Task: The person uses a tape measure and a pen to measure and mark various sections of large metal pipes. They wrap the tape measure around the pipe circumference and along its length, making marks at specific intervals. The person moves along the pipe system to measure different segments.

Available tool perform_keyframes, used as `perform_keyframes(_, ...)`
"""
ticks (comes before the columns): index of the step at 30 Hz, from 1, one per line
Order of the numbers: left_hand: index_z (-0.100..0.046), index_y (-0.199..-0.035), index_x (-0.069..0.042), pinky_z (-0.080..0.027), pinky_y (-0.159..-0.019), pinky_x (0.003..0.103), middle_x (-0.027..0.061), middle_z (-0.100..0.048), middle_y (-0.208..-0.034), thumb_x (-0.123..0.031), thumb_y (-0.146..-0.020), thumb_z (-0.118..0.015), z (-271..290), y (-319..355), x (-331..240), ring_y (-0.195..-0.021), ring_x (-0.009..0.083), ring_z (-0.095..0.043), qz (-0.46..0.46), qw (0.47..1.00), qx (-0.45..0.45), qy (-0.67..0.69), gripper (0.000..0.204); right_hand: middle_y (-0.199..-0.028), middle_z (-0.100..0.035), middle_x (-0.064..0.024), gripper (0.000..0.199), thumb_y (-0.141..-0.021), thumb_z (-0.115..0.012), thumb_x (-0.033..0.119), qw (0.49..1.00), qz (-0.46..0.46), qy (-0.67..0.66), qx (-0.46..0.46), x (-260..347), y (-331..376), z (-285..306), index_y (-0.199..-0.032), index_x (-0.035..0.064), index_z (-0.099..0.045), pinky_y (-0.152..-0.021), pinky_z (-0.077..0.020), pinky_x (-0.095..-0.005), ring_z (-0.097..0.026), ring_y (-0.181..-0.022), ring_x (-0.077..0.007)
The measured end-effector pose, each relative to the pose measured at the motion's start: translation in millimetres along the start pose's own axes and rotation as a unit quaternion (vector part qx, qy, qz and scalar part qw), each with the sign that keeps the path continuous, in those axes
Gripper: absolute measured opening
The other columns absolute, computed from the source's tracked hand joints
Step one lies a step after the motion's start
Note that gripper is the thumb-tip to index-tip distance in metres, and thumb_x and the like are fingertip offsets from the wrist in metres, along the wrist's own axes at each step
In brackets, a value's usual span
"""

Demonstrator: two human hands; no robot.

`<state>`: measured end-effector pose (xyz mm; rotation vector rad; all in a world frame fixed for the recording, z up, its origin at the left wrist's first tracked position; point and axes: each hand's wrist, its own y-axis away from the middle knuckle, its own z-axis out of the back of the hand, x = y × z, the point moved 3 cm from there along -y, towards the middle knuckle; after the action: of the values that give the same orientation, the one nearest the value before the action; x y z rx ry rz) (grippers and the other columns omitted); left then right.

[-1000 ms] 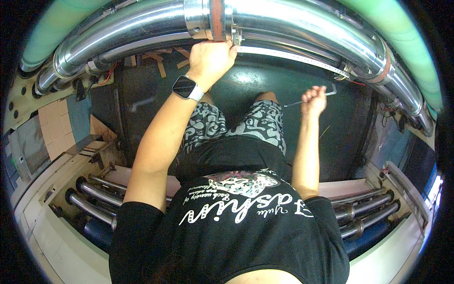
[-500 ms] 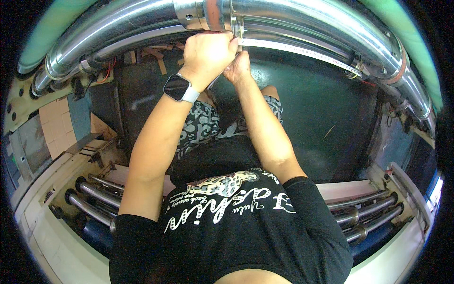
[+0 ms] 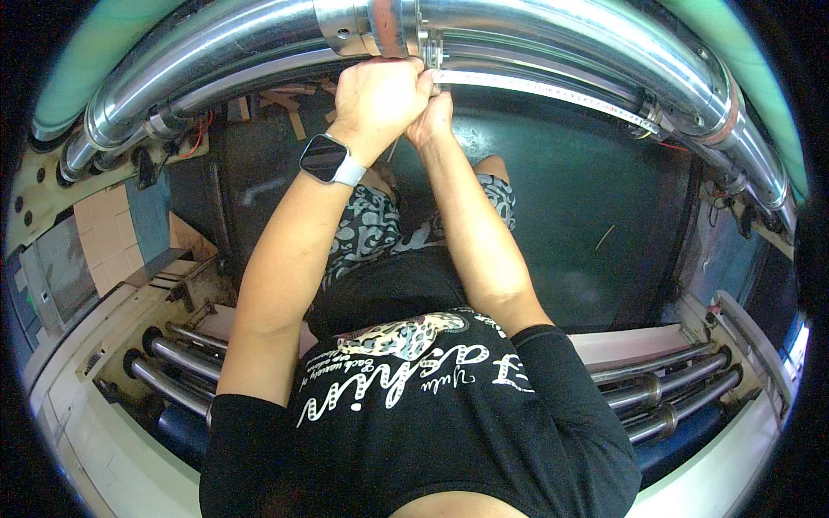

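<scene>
My left hand, with a smartwatch on its wrist, is raised overhead and closed around the underside of a pipe clamp that joins two lengths of a large shiny steel pipe. My right hand is pressed up against the left one at the same joint, just under a thinner steel pipe. Its fingers are mostly hidden behind the left hand. The thin metal tool it held earlier does not show.
Below are my patterned shorts and a dark green floor. Rows of smaller steel pipes run at lower left and lower right. A second clamp sits on the big pipe's right bend. Wood scraps lie behind.
My right hand, which held a thin metal tool out to the right, has come up and left to join my left hand at the clamp. The left hand stayed on the joint.
</scene>
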<state>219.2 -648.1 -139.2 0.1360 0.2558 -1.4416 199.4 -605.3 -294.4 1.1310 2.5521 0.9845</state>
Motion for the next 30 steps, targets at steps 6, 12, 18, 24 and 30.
perform_keyframes(6,-0.063,-0.077,-0.013,-0.047,-0.053,0.038,0.0114,-0.059,-0.062,-0.036,-0.081,-0.048,3.3,0.3,-0.3,-0.059,0.029,-0.059,-0.002,1.0,-0.001,0.0,0.027,-0.053,-0.042,-0.0036,0.056,-0.086,-0.022,0.056,1.0,0.004,0.008,0.025,-0.8,-1.3,1.5,-0.079,0.0084,-0.049,-0.027,-0.024,-0.0242,-0.031,-0.033,-0.0124)
perform_keyframes(12,-0.063,-0.077,-0.013,-0.047,-0.053,0.038,0.0114,-0.059,-0.062,-0.036,-0.081,-0.049,1.0,-0.1,0.7,-0.059,0.029,-0.059,-0.005,1.0,-0.004,-0.007,0.027,-0.051,-0.037,-0.0018,0.056,-0.086,-0.021,0.057,1.0,0.0,0.008,0.014,-0.2,2.5,-0.7,-0.078,0.0085,-0.049,-0.027,-0.0224,-0.0238,-0.028,-0.033,-0.0115)
perform_keyframes(18,-0.063,-0.078,-0.013,-0.047,-0.053,0.038,0.0116,-0.059,-0.061,-0.037,-0.081,-0.049,1.1,-1.1,-0.2,-0.058,0.0291,-0.059,-0.003,1.0,0.0,-0.008,0.028,-0.051,-0.037,-0.0013,0.056,-0.086,-0.02,0.057,0.999,0.006,0.023,0.025,0.8,1.7,-0.2,-0.078,0.0093,-0.048,-0.027,-0.0216,-0.0234,-0.027,-0.033,-0.0109)
perform_keyframes(24,-0.063,-0.079,-0.014,-0.047,-0.054,0.038,0.0114,-0.06,-0.063,-0.037,-0.081,-0.049,-0.3,-1.5,-0.7,-0.06,0.0286,-0.06,0.002,1.0,0.01,-0.012,0.028,-0.05,-0.037,-0.0003,0.057,-0.086,-0.019,0.058,1.0,-0.001,0.024,0.009,0.7,0.9,1.9,-0.075,0.0098,-0.047,-0.027,-0.0212,-0.0234,-0.027,-0.033,-0.0105)
perform_keyframes(30,-0.063,-0.08,-0.013,-0.048,-0.055,0.037,0.0107,-0.06,-0.064,-0.037,-0.081,-0.048,2.2,-1.4,-0.5,-0.061,0.028,-0.06,0.0,1.0,0.024,-0.014,0.028,-0.049,-0.037,0.0005,0.059,-0.086,-0.017,0.059,0.999,0.004,0.043,0.028,-0.5,-0.6,4.1,-0.075,0.0093,-0.048,-0.027,-0.0214,-0.0238,-0.027,-0.033,-0.0105)
